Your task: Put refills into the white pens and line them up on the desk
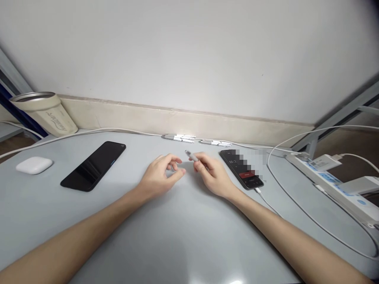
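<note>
Pinching a grey pen at the fingertips, the right hand has its grip pressed together on the barrel, low over the middle of the worktop. Only a short end shows. Its long axis runs up and to the left, with the free end aimed at the far wall and slanting toward the left hand. That left hand sits just beside it, grip loosely spread, fingers curled and thumb out, clear of the pen.

The surface is smooth, pale grey and slightly glossy. It meets a beige skirting strip under a plain white wall.

Further out, two clusters of white pens and lie along the skirting, end to end. Right of the right hand is a lit phone with a white cable in its near end. Its screen reads "00:2" above a red button, and the rest is blurred.

To the left lie a dark phone, screen black, and a white earbud case. In the far left corner stands a cream tumbler, and I can't read its script lettering. A white power strip lies at the right edge, cables looping round it.
</note>
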{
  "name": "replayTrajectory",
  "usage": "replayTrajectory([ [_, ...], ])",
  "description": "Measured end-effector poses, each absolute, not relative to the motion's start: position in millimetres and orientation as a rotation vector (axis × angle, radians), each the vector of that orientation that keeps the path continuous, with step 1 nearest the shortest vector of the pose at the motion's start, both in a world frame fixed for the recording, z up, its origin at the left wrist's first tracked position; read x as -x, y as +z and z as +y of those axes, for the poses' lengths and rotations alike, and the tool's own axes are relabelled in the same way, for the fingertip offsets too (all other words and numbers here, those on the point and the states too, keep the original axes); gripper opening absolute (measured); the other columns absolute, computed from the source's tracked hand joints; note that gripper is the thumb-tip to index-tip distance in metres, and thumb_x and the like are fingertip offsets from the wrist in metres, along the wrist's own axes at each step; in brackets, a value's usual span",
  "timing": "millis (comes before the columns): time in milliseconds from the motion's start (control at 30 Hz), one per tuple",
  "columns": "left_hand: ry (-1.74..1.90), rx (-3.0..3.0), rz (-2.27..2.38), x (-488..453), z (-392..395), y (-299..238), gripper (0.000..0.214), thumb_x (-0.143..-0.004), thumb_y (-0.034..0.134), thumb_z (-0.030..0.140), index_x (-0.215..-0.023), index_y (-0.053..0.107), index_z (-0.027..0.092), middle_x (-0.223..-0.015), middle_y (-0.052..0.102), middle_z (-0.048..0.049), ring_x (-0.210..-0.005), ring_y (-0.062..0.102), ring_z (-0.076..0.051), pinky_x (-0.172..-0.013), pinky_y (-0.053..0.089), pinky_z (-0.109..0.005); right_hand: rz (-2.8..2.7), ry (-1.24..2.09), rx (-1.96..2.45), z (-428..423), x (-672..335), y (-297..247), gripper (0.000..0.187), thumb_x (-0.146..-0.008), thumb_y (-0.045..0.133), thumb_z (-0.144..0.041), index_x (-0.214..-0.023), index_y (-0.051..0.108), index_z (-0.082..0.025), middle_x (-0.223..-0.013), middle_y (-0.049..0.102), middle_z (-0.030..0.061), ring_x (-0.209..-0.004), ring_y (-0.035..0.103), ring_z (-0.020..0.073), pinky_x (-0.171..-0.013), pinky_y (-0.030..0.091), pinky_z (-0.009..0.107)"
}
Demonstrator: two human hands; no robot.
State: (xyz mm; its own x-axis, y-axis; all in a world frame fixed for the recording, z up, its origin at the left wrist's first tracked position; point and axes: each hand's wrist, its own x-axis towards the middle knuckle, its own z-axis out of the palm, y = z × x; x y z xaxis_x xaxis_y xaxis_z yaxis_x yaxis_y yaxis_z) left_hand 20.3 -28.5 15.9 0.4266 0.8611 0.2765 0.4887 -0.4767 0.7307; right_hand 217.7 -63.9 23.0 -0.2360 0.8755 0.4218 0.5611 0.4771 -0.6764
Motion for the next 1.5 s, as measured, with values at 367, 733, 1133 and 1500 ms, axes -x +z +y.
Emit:
replayTrajectory([
  [367,0.840,-2.199,1.250,-17,-27,21,0.036,-0.089,0.042,0.046,-0.068,0.057,0.021,-0.068,0.060,0.0014,-0.069,0.054,-0.015,-0.063,0.039,-0.027,-2.225,0.248,1.273,-60,-219,11,0.022,-0.094,0.047,-0.029,-0.107,0.061,-0.018,-0.094,0.067,0.0077,-0.081,0.061,0.0167,-0.074,0.046,0.028],
  [733,0.927,-2.205,1.115,-16,-26,20,0.016,-0.085,0.051,0.035,-0.082,0.060,0.023,-0.085,0.064,0.0015,-0.080,0.056,-0.014,-0.069,0.042,-0.025,-2.237,0.228,1.305,-59,-222,12,0.022,-0.094,0.046,-0.030,-0.099,0.063,-0.018,-0.083,0.064,0.0056,-0.073,0.057,0.0147,-0.067,0.041,0.025],
  [1133,0.741,-2.205,1.265,-18,-24,15,0.034,-0.090,0.039,0.045,-0.077,0.060,0.022,-0.072,0.060,0.0002,-0.078,0.055,-0.018,-0.066,0.041,-0.028,-2.233,0.227,1.322,-59,-222,9,0.023,-0.094,0.047,-0.030,-0.100,0.064,-0.017,-0.087,0.064,0.0059,-0.074,0.057,0.0140,-0.068,0.041,0.025],
  [1500,0.813,-2.191,1.242,-20,-25,15,0.027,-0.088,0.044,0.045,-0.089,0.060,0.023,-0.088,0.063,-0.0004,-0.084,0.056,-0.017,-0.070,0.043,-0.028,-2.223,0.208,1.321,-58,-222,9,0.022,-0.094,0.047,-0.030,-0.097,0.064,-0.016,-0.084,0.064,0.0058,-0.071,0.056,0.0135,-0.067,0.040,0.024],
])
